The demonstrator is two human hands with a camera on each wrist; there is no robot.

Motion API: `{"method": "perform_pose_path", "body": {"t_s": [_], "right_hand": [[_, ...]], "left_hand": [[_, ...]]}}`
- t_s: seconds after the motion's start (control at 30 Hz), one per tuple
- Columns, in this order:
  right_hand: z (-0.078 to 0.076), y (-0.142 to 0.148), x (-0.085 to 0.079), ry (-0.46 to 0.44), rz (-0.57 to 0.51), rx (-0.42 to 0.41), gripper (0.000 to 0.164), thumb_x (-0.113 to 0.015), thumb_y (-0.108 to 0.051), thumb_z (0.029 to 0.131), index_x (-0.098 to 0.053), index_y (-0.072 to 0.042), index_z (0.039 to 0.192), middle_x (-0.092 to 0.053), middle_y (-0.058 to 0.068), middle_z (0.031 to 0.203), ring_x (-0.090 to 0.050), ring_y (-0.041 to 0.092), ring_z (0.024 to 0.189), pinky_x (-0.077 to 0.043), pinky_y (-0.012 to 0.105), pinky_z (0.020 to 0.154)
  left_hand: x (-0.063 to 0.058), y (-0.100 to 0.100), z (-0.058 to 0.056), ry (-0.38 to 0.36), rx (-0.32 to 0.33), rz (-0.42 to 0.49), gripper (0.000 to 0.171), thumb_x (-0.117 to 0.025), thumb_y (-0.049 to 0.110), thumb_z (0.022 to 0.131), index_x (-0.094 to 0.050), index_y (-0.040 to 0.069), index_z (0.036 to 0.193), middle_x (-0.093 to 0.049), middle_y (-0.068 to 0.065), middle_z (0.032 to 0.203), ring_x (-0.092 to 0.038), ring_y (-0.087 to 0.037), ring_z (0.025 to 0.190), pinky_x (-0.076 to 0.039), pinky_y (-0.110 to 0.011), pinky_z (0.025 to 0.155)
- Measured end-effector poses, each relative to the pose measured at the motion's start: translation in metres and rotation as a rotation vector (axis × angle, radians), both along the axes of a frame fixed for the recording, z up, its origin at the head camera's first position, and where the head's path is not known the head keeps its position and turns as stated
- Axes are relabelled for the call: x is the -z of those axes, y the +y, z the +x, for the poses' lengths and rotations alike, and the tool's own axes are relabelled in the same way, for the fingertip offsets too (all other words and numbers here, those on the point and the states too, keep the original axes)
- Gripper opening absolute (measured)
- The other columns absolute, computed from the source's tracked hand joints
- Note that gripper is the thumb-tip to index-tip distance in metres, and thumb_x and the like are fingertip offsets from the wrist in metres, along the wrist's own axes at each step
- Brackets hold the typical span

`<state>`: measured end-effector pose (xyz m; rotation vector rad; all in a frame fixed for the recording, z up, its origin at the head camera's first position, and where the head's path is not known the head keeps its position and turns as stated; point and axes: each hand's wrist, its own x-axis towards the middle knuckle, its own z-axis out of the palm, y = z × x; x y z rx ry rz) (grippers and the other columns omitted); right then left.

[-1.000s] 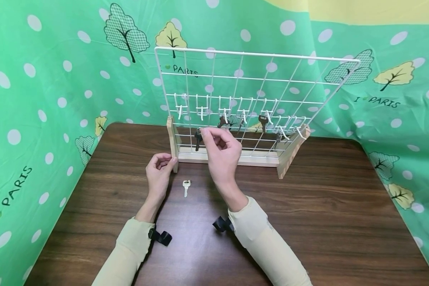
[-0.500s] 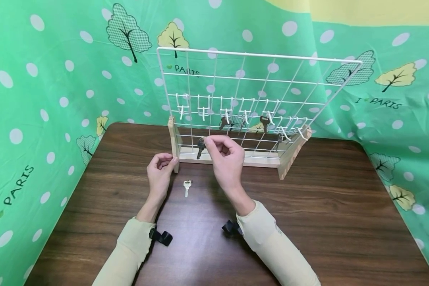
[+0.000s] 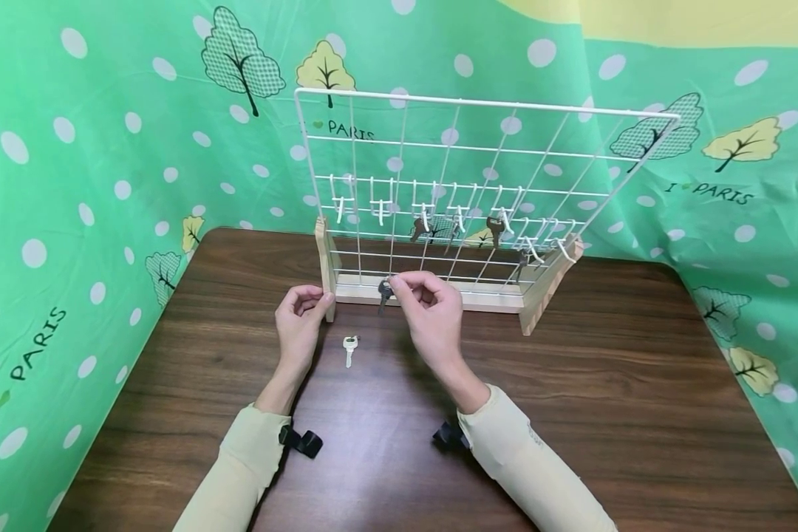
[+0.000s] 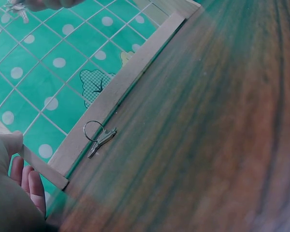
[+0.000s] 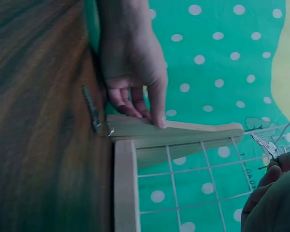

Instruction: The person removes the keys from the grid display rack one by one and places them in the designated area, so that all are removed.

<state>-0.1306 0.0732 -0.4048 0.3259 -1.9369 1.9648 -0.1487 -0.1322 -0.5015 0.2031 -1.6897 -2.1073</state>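
My right hand [image 3: 435,318] pinches a dark key [image 3: 385,290] by its ring, in front of the rack's lower bar; the blade hangs downward. The right wrist view shows this key [image 5: 265,145] at its right edge. With thumb and fingers on either side, my left hand [image 3: 297,325] holds the left wooden upright [image 3: 324,255] of a white wire grid rack [image 3: 485,105]. A silvery key [image 3: 350,350] with a ring lies flat on the table, between the hands and nearer the left one. Its ring [image 4: 89,128] shows in the left wrist view.
White hooks [image 3: 381,210] line the grid's middle, and several carry dark keys [image 3: 495,230]. The two leftmost hooks bear no key. A right wooden upright [image 3: 550,288] supports the rack on the dark wooden table [image 3: 612,414]. Green patterned cloth [image 3: 133,148] surrounds it.
My right hand has come down and toward me, slightly right, carrying the dark key from the grid to the lower bar. My left hand stays on the upright.
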Motion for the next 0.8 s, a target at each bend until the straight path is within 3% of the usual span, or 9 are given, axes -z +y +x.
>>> {"method": "perform_pose_path", "body": {"t_s": [0.3,0.6,0.8], "right_hand": [[0.008,0.008,0.014,-0.064,0.047,-0.040,0.006,-0.079,0.000,0.099,-0.081,0.006,0.098,-0.070,-0.008,0.080,-0.049,0.007,0.064,-0.038,0.017,0.057],[0.012,0.008,0.030,-0.115,0.088,-0.054,0.004,-0.081,0.001,0.098,-0.083,0.004,0.097,-0.072,0.001,0.080,-0.051,0.005,0.063,-0.038,0.015,0.055],[0.013,0.004,0.041,-0.142,0.101,-0.050,0.005,-0.082,0.000,0.097,-0.083,0.004,0.096,-0.068,-0.002,0.075,-0.050,0.004,0.062,-0.037,0.014,0.054]], "left_hand": [[0.000,0.001,0.001,-0.003,0.000,0.004,0.016,-0.081,-0.013,0.092,-0.070,-0.008,0.102,-0.071,0.007,0.091,-0.066,-0.006,0.083,-0.055,-0.017,0.080],[0.001,0.001,0.001,-0.008,0.002,-0.004,0.018,-0.081,-0.013,0.092,-0.068,-0.013,0.105,-0.071,0.007,0.091,-0.067,-0.006,0.083,-0.055,-0.016,0.079],[0.001,0.001,0.001,-0.008,0.002,-0.004,0.017,-0.081,-0.012,0.093,-0.068,-0.012,0.105,-0.070,0.006,0.092,-0.067,-0.006,0.083,-0.055,-0.016,0.080]]}}
